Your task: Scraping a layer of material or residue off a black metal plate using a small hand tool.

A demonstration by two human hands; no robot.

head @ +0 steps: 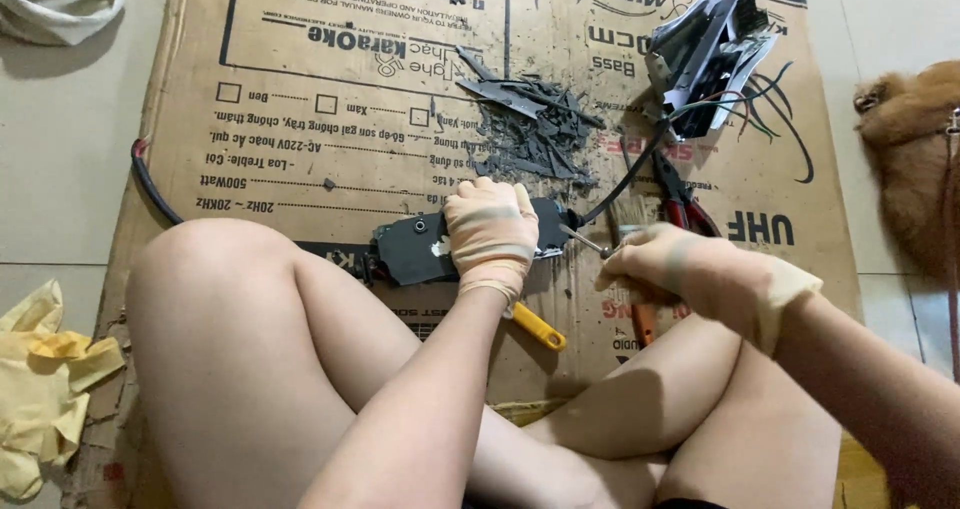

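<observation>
My left hand (490, 231), in a thin beige glove, grips a black oblong device casing (410, 249) lying on the cardboard sheet (330, 159). My right hand (690, 274), also gloved, is closed around a tool whose thin metal tip (585, 242) points at the casing's right end. A black cable (625, 179) runs from that end up toward a dismantled grey metal part with coloured wires (710, 54). A yellow-handled tool (538, 329) lies under my left wrist.
A pile of dark broken plastic shards (530, 124) lies above the casing. Red-handled pliers (685, 204) lie by the right hand. Crumpled yellow gloves (40, 379) sit at the left, a brown furry thing (915, 159) at the right. My bare knees fill the foreground.
</observation>
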